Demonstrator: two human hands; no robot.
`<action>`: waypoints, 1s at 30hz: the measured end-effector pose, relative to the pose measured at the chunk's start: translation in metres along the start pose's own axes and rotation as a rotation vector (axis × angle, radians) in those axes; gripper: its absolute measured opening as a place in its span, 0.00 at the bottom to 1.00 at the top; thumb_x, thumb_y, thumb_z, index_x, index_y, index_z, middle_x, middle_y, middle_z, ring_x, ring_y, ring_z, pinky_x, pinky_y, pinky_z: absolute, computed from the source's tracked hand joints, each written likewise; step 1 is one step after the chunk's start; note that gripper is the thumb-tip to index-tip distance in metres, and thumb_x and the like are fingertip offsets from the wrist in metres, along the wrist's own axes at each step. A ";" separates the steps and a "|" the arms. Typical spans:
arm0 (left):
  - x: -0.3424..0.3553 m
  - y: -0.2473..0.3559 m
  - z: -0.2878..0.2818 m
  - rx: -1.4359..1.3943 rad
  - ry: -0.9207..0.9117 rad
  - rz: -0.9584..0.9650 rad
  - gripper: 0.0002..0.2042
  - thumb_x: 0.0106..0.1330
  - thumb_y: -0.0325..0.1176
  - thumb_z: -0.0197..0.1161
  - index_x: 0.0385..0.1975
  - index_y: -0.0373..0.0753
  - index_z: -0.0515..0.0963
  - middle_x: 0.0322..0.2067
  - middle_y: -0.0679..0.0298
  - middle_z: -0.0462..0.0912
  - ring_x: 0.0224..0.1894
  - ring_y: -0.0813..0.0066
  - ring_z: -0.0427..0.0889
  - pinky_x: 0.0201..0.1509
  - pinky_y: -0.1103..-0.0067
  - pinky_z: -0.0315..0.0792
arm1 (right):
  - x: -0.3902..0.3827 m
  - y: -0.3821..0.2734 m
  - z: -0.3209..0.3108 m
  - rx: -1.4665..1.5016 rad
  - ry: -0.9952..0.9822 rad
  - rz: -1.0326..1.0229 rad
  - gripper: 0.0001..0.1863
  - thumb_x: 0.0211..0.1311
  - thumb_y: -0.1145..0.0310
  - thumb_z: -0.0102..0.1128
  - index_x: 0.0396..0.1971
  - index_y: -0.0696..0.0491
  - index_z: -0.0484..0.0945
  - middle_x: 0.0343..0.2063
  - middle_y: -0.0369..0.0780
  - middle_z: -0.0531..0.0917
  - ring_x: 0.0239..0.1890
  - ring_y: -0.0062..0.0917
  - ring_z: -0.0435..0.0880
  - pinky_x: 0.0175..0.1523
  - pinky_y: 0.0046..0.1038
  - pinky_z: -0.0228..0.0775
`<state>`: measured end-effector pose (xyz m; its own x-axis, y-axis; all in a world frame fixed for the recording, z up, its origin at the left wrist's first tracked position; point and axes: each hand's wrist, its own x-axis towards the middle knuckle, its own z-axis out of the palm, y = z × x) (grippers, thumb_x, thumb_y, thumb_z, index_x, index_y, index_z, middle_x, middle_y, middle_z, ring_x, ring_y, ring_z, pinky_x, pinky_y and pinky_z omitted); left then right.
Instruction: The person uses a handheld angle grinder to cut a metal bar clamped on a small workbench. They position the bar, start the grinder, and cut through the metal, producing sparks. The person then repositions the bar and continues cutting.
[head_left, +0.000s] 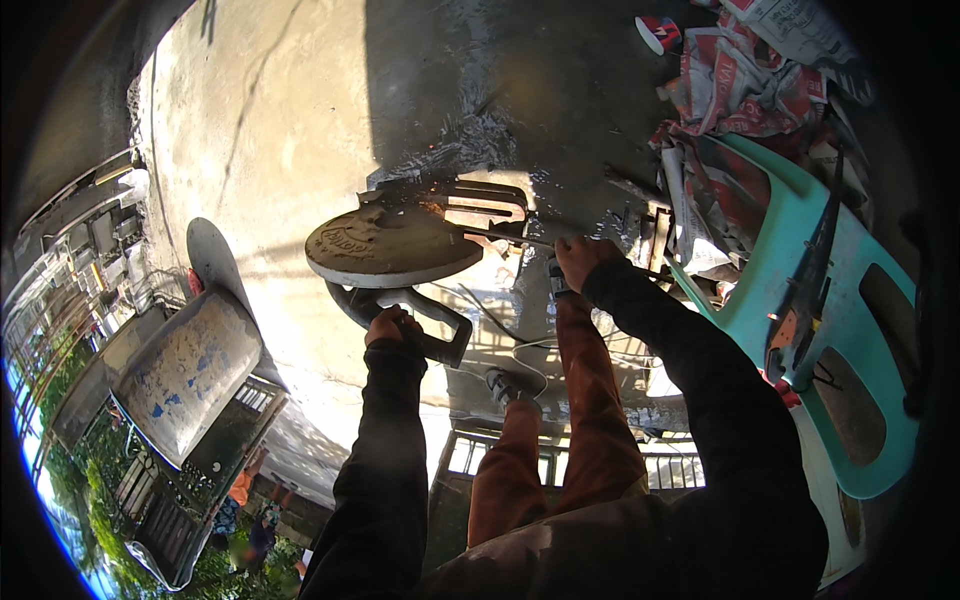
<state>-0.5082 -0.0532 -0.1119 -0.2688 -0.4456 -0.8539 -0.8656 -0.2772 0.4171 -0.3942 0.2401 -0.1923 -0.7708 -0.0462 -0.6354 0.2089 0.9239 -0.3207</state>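
Note:
My left hand point(392, 325) is closed round the black loop handle point(440, 343) of what looks like a cut-off saw. Its round, dusty guard point(395, 245) has raised lettering and sits low in front of me. Sparks point(436, 206) show just beyond the guard, beside a slotted metal part point(487, 205). Over to the right, my right hand point(582, 262) is closed on a thin metal rod point(505, 236), which runs left to the saw. Where the rod meets the saw's disc is hidden by the guard.
A green plastic chair point(865, 240) stands at the right, bearing a long black and orange tool point(800, 330). Crumpled red and grey sacks point(740, 80) lie beyond it. A pale cable point(530, 360) trails near my feet. Left, a worn curved metal sheet point(190, 360) leans; a person point(240, 488) is behind.

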 end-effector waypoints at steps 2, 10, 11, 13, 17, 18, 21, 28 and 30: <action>-0.003 0.000 0.001 0.008 0.021 0.014 0.05 0.57 0.26 0.55 0.26 0.32 0.67 0.19 0.62 0.69 0.20 0.74 0.70 0.21 0.82 0.68 | -0.004 0.000 -0.002 0.025 0.036 -0.031 0.14 0.59 0.66 0.44 0.40 0.57 0.73 0.31 0.49 0.80 0.30 0.41 0.83 0.32 0.40 0.76; -0.004 0.000 0.003 0.040 0.006 -0.010 0.05 0.57 0.27 0.54 0.25 0.38 0.66 0.18 0.66 0.68 0.18 0.77 0.68 0.19 0.85 0.67 | 0.003 -0.010 -0.011 0.059 -0.001 -0.048 0.14 0.59 0.67 0.45 0.38 0.59 0.74 0.32 0.49 0.80 0.32 0.41 0.83 0.33 0.40 0.77; -0.003 0.000 0.003 0.036 0.014 -0.004 0.05 0.57 0.27 0.54 0.25 0.38 0.65 0.18 0.66 0.68 0.17 0.77 0.68 0.19 0.85 0.67 | 0.003 -0.011 -0.010 0.035 0.009 -0.046 0.13 0.59 0.67 0.45 0.38 0.59 0.74 0.32 0.49 0.80 0.32 0.41 0.83 0.33 0.40 0.77; -0.003 0.000 0.002 0.019 0.006 0.003 0.05 0.57 0.26 0.55 0.25 0.35 0.66 0.18 0.63 0.68 0.18 0.75 0.69 0.20 0.82 0.67 | 0.003 -0.012 -0.008 0.022 0.025 -0.042 0.13 0.59 0.67 0.45 0.37 0.59 0.74 0.32 0.49 0.81 0.32 0.41 0.83 0.33 0.40 0.76; -0.004 0.001 0.001 0.029 0.004 -0.007 0.05 0.57 0.26 0.55 0.25 0.33 0.67 0.18 0.62 0.69 0.18 0.74 0.70 0.20 0.82 0.67 | -0.005 -0.007 -0.005 0.026 0.051 -0.046 0.13 0.58 0.67 0.46 0.36 0.59 0.74 0.31 0.48 0.81 0.30 0.40 0.83 0.32 0.39 0.76; -0.004 0.001 0.002 0.023 -0.004 -0.007 0.05 0.57 0.26 0.55 0.25 0.34 0.67 0.18 0.62 0.68 0.18 0.74 0.70 0.20 0.82 0.67 | -0.008 -0.006 -0.004 0.020 0.055 -0.042 0.13 0.57 0.67 0.46 0.36 0.59 0.74 0.31 0.48 0.80 0.30 0.39 0.83 0.32 0.39 0.76; -0.004 0.000 0.002 0.015 0.009 0.000 0.05 0.57 0.26 0.55 0.24 0.34 0.67 0.19 0.63 0.68 0.18 0.75 0.69 0.19 0.82 0.67 | -0.013 -0.005 -0.002 0.025 0.062 -0.032 0.12 0.57 0.67 0.47 0.35 0.59 0.74 0.30 0.48 0.80 0.29 0.38 0.83 0.31 0.39 0.76; 0.000 0.000 0.000 -0.010 0.004 -0.001 0.04 0.57 0.24 0.54 0.24 0.34 0.66 0.20 0.62 0.68 0.19 0.75 0.70 0.19 0.84 0.66 | -0.009 -0.009 0.006 0.002 0.135 -0.063 0.11 0.56 0.67 0.49 0.33 0.59 0.74 0.29 0.47 0.80 0.26 0.37 0.83 0.26 0.37 0.76; 0.002 0.000 -0.001 -0.011 0.007 -0.005 0.04 0.57 0.24 0.54 0.24 0.34 0.66 0.20 0.62 0.68 0.19 0.75 0.70 0.19 0.85 0.66 | -0.005 -0.011 0.009 0.003 0.145 -0.056 0.11 0.55 0.67 0.49 0.33 0.59 0.74 0.28 0.47 0.80 0.25 0.37 0.83 0.26 0.37 0.76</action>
<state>-0.5080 -0.0548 -0.1134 -0.2615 -0.4501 -0.8538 -0.8621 -0.2888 0.4163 -0.3870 0.2266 -0.1917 -0.8602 -0.0415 -0.5083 0.1652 0.9202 -0.3547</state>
